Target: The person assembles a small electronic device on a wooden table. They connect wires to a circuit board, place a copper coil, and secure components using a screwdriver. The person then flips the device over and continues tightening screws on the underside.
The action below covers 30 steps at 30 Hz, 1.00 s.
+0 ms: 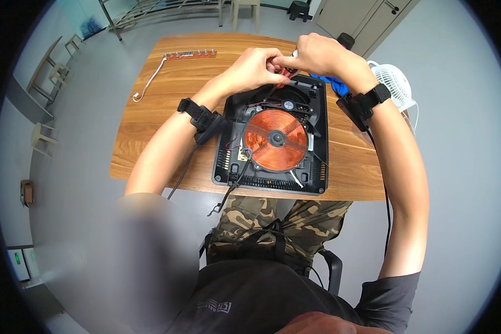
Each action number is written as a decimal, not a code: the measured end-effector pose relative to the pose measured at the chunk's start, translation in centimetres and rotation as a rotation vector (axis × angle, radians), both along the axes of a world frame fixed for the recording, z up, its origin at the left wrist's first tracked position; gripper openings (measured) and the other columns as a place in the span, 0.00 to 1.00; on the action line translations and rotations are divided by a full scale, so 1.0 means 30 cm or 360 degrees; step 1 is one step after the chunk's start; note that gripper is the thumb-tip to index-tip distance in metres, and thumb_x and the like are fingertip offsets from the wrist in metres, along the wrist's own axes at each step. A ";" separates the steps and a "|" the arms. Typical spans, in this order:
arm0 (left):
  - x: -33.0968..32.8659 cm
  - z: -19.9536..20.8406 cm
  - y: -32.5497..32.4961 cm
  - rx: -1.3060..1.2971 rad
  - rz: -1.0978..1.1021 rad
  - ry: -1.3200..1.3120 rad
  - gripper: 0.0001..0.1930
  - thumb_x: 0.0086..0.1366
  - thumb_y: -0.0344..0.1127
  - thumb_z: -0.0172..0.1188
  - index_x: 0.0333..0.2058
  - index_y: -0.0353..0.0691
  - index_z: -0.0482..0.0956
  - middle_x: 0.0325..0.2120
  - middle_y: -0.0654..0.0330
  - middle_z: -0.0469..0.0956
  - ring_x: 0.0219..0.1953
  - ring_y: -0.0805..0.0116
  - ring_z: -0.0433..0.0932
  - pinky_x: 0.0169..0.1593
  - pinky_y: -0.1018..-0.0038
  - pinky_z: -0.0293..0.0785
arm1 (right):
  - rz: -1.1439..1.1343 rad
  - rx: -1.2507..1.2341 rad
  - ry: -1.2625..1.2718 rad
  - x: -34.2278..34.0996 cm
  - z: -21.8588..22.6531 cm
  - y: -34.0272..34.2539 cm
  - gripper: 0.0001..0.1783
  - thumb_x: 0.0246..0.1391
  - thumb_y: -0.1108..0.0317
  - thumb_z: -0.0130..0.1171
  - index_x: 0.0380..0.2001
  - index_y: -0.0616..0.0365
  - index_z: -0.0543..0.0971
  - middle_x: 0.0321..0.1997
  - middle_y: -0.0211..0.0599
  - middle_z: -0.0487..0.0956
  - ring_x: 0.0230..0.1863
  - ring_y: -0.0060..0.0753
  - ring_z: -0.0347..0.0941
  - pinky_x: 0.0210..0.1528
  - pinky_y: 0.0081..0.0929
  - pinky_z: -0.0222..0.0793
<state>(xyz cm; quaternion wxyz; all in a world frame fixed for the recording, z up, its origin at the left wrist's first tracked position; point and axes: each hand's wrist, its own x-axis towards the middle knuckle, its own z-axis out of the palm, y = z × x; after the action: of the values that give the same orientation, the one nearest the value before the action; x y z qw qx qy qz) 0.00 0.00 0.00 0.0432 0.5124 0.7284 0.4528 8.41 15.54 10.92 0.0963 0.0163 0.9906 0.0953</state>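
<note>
An opened black induction cooker housing (pixel 220 167) lies on the wooden table, its round copper coil (pixel 264 147) exposed in the middle. At the housing's far edge both hands meet, closed around a small red-and-black piece (pixel 284 77) whose kind I cannot make out. My left hand (pixel 254 69) pinches it from the left with bent fingers. My right hand (pixel 320 53) is curled above and to the right, its fingertips touching the same piece. Thin red wires and a fan hub (pixel 288 104) show below the hands. Both palms hide most of the held piece.
A narrow circuit strip (pixel 190 54) with a white cable (pixel 150 82) lies at the table's far left. A white fan (pixel 392 80) and blue cloth-like material (pixel 335 84) are at the right. A black-topped object (pixel 346 40) stands behind my right hand. Black cords trail from both wrist straps.
</note>
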 end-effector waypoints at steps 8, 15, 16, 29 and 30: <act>0.009 0.009 0.011 -0.0048 -0.0051 -0.0100 0.13 0.55 0.37 0.72 0.33 0.36 0.80 0.24 0.64 0.80 0.26 0.79 0.74 0.33 0.77 0.72 | 0.0545 -0.0271 0.0219 0.035 -0.009 0.059 0.29 0.58 0.44 0.61 0.46 0.62 0.74 0.35 0.54 0.84 0.40 0.59 0.81 0.43 0.48 0.75; -0.002 -0.009 0.019 -0.0065 -0.0164 -0.0107 0.13 0.55 0.35 0.74 0.35 0.38 0.80 0.26 0.65 0.81 0.31 0.76 0.76 0.40 0.74 0.74 | 0.0358 -0.0278 0.0238 0.019 -0.023 0.022 0.31 0.53 0.39 0.64 0.33 0.61 0.86 0.24 0.55 0.82 0.31 0.57 0.81 0.37 0.46 0.77; -0.001 -0.007 0.017 -0.0077 -0.0140 -0.0079 0.13 0.55 0.35 0.75 0.35 0.38 0.80 0.26 0.65 0.81 0.31 0.76 0.76 0.39 0.73 0.74 | 0.0338 -0.0228 0.0251 0.015 -0.024 0.012 0.32 0.54 0.37 0.63 0.32 0.62 0.86 0.24 0.55 0.82 0.31 0.57 0.81 0.37 0.46 0.77; 0.005 0.011 -0.013 -0.0036 -0.0074 -0.0113 0.13 0.55 0.32 0.71 0.35 0.35 0.77 0.27 0.63 0.82 0.30 0.78 0.76 0.39 0.75 0.75 | 0.0540 -0.0331 0.0364 0.019 -0.055 0.041 0.27 0.57 0.44 0.61 0.40 0.62 0.79 0.28 0.55 0.82 0.35 0.61 0.80 0.39 0.49 0.75; -0.003 0.009 -0.023 -0.0057 -0.0068 -0.0094 0.13 0.55 0.32 0.71 0.36 0.35 0.77 0.28 0.62 0.83 0.31 0.78 0.77 0.40 0.75 0.76 | 0.0519 -0.0316 0.0355 0.009 -0.047 0.018 0.28 0.57 0.43 0.62 0.37 0.62 0.80 0.28 0.55 0.82 0.35 0.61 0.80 0.39 0.48 0.76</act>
<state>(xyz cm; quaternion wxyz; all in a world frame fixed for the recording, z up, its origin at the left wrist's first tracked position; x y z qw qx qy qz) -0.10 -0.69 0.28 0.0835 0.5133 0.7238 0.4535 8.70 16.09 9.51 -0.0293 -0.1431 0.9892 0.0092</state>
